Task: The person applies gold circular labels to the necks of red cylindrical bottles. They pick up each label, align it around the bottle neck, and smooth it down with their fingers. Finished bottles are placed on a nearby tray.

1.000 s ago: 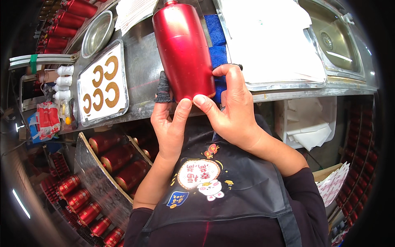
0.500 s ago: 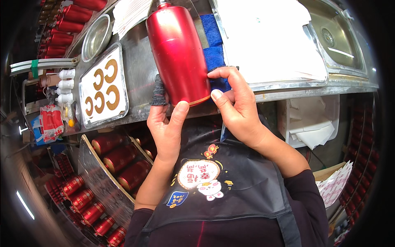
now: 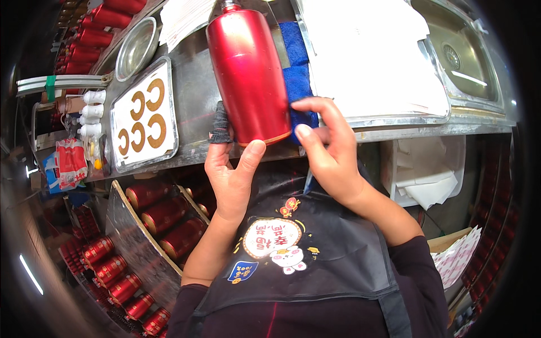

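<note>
A glossy red bottle (image 3: pixel 248 73) with a gold rim at its base lies tilted toward me, its neck at the far end. My left hand (image 3: pixel 230 177) is closed around the base end, thumb at the rim. The other fingers go behind the bottle, and a dark fabric cover wraps one of them. Just off the bottle's right side is my right hand (image 3: pixel 335 160), its thumb and forefinger apart with nothing seen between them. Folded blue cloths (image 3: pixel 297 81) lie beside and partly behind the bottle on the metal worktop (image 3: pixel 194 84).
A tray (image 3: pixel 173 121) with gold C-shaped pieces on white sheets and a metal bowl (image 3: pixel 153 42) stand to the left. On the right are a tray of white sheets (image 3: pixel 366 56), a sink (image 3: pixel 479 62) and a bin of paper (image 3: pixel 425 169). Red bottles (image 3: pixel 163 217) fill a crate below.
My right hand has drawn slightly right, and its fingertips have come off the bottle's side. The left hand still holds the bottle, which has shifted a little in view.
</note>
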{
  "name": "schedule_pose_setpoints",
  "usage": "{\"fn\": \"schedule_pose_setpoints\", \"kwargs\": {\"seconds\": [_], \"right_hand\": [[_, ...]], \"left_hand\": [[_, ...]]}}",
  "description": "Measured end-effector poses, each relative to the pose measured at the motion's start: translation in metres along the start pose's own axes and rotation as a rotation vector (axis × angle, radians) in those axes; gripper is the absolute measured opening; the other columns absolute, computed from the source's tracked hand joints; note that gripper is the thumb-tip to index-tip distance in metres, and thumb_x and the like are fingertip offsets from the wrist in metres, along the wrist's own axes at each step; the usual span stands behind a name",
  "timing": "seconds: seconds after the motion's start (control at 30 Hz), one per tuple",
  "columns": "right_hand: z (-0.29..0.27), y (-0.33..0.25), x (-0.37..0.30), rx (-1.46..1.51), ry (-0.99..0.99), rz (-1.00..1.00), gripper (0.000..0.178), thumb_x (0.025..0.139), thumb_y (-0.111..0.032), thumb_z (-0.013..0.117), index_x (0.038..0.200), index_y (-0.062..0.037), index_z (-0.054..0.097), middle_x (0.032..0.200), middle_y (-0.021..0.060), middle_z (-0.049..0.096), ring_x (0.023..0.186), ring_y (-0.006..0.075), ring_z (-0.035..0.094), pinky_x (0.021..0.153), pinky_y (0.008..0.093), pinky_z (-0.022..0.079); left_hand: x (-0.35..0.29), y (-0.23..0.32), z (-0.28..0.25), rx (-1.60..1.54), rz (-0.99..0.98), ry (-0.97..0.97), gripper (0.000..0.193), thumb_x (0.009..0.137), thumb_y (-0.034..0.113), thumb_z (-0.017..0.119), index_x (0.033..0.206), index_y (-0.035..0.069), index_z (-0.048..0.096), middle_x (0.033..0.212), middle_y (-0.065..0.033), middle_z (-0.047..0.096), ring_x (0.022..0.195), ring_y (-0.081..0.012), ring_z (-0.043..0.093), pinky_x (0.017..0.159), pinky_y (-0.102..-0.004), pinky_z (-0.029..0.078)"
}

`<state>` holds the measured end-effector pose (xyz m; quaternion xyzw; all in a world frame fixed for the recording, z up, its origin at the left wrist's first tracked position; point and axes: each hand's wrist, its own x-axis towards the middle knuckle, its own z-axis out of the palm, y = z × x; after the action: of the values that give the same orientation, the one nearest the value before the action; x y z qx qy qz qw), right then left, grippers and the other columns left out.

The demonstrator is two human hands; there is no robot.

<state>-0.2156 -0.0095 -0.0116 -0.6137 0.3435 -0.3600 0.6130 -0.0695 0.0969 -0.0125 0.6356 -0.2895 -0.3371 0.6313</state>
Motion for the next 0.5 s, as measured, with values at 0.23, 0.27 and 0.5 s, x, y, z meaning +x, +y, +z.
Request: {"fn": "schedule_pose_setpoints", "kwargs": {"seconds": [0.23,0.27,0.5], "right_hand": [[0.001,0.001,-0.020,-0.543,-0.265,-0.616,0.041,0.073,0.005,0.071,0.113,-0.0055,0.071,0.077,0.0092,0.071,0.052,0.0192,0.060,0.048,0.0337,0.042],[0.001,0.003,-0.022,-0.516,-0.180,-0.606,0.040,0.074,0.005,0.070,0.113,-0.0052,0.071,0.077,0.0086,0.071,0.052,0.0193,0.061,0.048,0.0335,0.043],[-0.001,0.020,-0.027,-0.401,-0.078,-0.474,0.033,0.084,0.004,0.067,0.117,0.0014,0.066,0.105,0.0170,0.073,0.054,0.0225,0.062,0.053,0.0315,0.048]], "left_hand": [[0.000,-0.012,-0.015,0.034,0.031,-0.066,0.069,0.086,0.012,0.080,0.145,-0.003,0.048,0.141,-0.0117,0.055,0.131,-0.0213,0.051,0.114,-0.0379,0.035],[-0.001,-0.013,-0.016,0.030,0.025,-0.069,0.070,0.085,0.012,0.081,0.145,-0.003,0.048,0.142,-0.0118,0.055,0.131,-0.0215,0.051,0.115,-0.0386,0.035],[0.006,-0.011,-0.013,0.331,0.151,-0.065,0.051,0.082,0.012,0.083,0.129,0.002,0.064,0.124,-0.0088,0.070,0.127,-0.0208,0.058,0.122,-0.0504,0.017]]}}
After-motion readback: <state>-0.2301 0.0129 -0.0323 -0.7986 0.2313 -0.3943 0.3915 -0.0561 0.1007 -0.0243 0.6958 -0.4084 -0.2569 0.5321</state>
